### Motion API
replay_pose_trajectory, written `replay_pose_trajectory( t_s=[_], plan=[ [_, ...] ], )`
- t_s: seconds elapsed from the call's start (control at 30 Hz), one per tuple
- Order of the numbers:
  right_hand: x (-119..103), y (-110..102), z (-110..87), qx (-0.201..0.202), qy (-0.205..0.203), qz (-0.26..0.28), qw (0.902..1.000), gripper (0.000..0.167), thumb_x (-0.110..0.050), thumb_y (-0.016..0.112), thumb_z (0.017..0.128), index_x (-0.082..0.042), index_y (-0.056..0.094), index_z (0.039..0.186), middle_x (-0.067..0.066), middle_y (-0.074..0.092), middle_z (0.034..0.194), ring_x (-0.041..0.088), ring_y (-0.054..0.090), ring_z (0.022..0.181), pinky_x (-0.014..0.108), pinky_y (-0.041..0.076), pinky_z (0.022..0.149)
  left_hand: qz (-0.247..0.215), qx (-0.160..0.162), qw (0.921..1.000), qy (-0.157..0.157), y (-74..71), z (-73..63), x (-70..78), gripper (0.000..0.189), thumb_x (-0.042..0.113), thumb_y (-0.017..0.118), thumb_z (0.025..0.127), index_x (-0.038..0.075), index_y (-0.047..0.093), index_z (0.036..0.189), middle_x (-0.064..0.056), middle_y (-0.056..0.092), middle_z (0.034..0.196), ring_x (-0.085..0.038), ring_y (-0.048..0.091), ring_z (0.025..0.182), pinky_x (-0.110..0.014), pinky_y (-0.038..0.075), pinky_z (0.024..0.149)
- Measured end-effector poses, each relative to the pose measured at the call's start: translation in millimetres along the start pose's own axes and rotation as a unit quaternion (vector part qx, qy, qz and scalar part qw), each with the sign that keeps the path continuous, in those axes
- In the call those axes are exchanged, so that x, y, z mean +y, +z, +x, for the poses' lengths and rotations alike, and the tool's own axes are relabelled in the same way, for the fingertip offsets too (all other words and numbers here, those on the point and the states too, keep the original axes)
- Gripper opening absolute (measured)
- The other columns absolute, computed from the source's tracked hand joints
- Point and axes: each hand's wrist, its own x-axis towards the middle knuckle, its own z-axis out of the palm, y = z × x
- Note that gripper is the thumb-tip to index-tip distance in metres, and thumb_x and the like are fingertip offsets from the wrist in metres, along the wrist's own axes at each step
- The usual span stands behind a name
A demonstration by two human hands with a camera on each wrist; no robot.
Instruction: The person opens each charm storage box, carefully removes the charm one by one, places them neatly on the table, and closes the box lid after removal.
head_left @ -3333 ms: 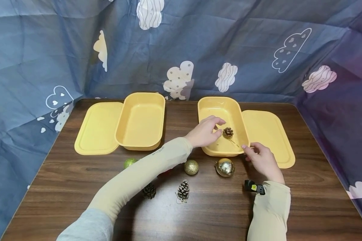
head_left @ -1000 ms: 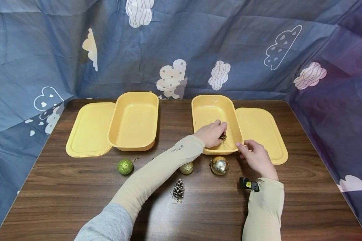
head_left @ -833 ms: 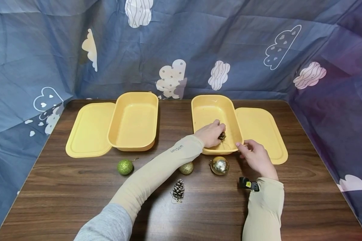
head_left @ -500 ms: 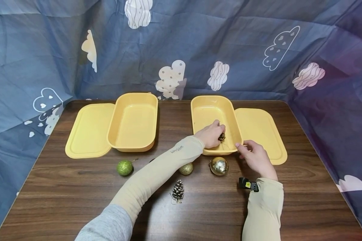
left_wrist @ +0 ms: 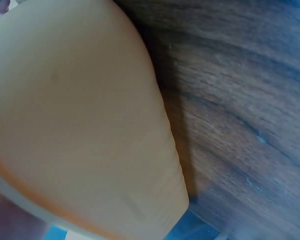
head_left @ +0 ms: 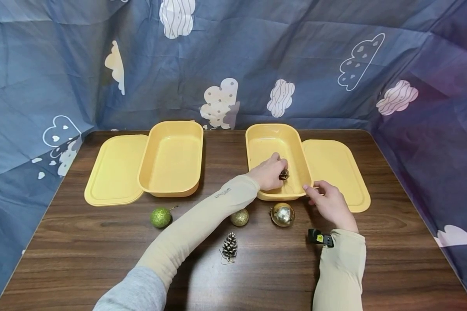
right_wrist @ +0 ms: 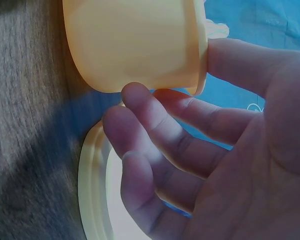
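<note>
My left hand [head_left: 271, 172] reaches into the right yellow box [head_left: 274, 129]. It grips a brown pine cone [head_left: 283, 174] that is mostly covered by the fingers, with a thin gold string trailing on the box floor. At the front right corner of that box, my right hand [head_left: 332, 202] pinches the rim. In the right wrist view the thumb presses on the rim [right_wrist: 202, 60] and the index finger lies under it, the other fingers [right_wrist: 127, 132] loosely bent. The box's outer wall [left_wrist: 90, 115] fills much of the left wrist view, which hides the left hand's grip.
A second yellow box [head_left: 171, 185] stands left, one lid [head_left: 114, 172] beside it, another lid [head_left: 338, 172] at far right. In front lie a green glitter ball [head_left: 161, 217], a gold glitter ball [head_left: 239, 217], a shiny gold ball [head_left: 283, 214] and a frosted pine cone [head_left: 229, 246].
My left hand, earlier spread beside the pine cone in the box, has closed its fingers on it and shifted slightly left. The right hand has stayed at the box corner.
</note>
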Motion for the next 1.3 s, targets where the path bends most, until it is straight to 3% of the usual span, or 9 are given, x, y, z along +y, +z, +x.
replay_pose_trajectory(
  t_s=[0.43, 0.6, 0.73, 0.93, 1.07, 1.3],
  plan=[
    [1, -1, 0.1, 0.002, -0.003, 0.0, 1.0, 0.055, -0.044, 0.047, 0.099, 0.006, 0.054, 0.122, 0.022, 0.067, 0.092, 0.027, 0.066, 0.078, 0.029, 0.05, 0.063, -0.064, 0.028, 0.9976, 0.0, -21.3, -12.8, -6.6, 0.047, 0.022, 0.069, 0.083, 0.011, 0.055, 0.126, -0.006, 0.054, 0.114, -0.016, 0.054, 0.101, -0.025, 0.046, 0.09],
    [0, 0, 0.0, 0.001, -0.004, 0.0, 1.0, 0.056, -0.045, 0.047, 0.099, 0.006, 0.054, 0.122, 0.023, 0.067, 0.093, 0.027, 0.066, 0.078, 0.028, 0.05, 0.063, -0.093, 0.042, 0.9948, -0.001, -28.9, -17.7, -9.0, 0.052, 0.018, 0.067, 0.082, 0.009, 0.054, 0.131, -0.008, 0.055, 0.121, -0.017, 0.055, 0.108, -0.025, 0.045, 0.097],
    [0, -1, 0.0, 0.002, -0.005, -0.002, 1.0, 0.057, -0.045, 0.046, 0.099, 0.007, 0.054, 0.122, 0.024, 0.067, 0.094, 0.027, 0.067, 0.079, 0.029, 0.05, 0.063, -0.1, 0.056, 0.9934, -0.002, -33.5, -21.3, -10.3, 0.053, 0.02, 0.065, 0.083, 0.009, 0.053, 0.134, -0.008, 0.056, 0.127, -0.018, 0.054, 0.115, -0.025, 0.042, 0.104],
    [1, -1, 0.6, 0.001, -0.005, -0.003, 1.0, 0.057, -0.045, 0.046, 0.099, 0.007, 0.053, 0.123, 0.024, 0.067, 0.095, 0.025, 0.066, 0.078, 0.029, 0.05, 0.064, -0.104, 0.082, 0.991, -0.021, -39.6, -27.9, -10.3, 0.051, 0.022, 0.063, 0.086, 0.009, 0.053, 0.135, -0.008, 0.058, 0.125, -0.018, 0.055, 0.113, -0.025, 0.043, 0.102],
    [1, -1, 0.2, 0.002, -0.007, -0.003, 1.0, 0.056, -0.045, 0.046, 0.099, 0.006, 0.054, 0.122, 0.023, 0.068, 0.095, 0.024, 0.066, 0.078, 0.029, 0.05, 0.064, -0.124, 0.111, 0.985, -0.044, -44.4, -33.4, -10.5, 0.052, 0.023, 0.064, 0.085, 0.007, 0.054, 0.133, -0.01, 0.06, 0.127, -0.019, 0.056, 0.116, -0.027, 0.042, 0.104],
    [0, -2, -0.2, -0.001, -0.004, -0.004, 1.0, 0.057, -0.046, 0.046, 0.099, 0.006, 0.054, 0.122, 0.023, 0.067, 0.095, 0.025, 0.066, 0.078, 0.029, 0.05, 0.064, -0.193, 0.157, 0.9662, -0.068, -50.9, -41.5, -12.1, 0.049, 0.022, 0.066, 0.083, 0.008, 0.057, 0.13, -0.007, 0.059, 0.13, -0.023, 0.055, 0.117, -0.029, 0.042, 0.103]
  ],
)
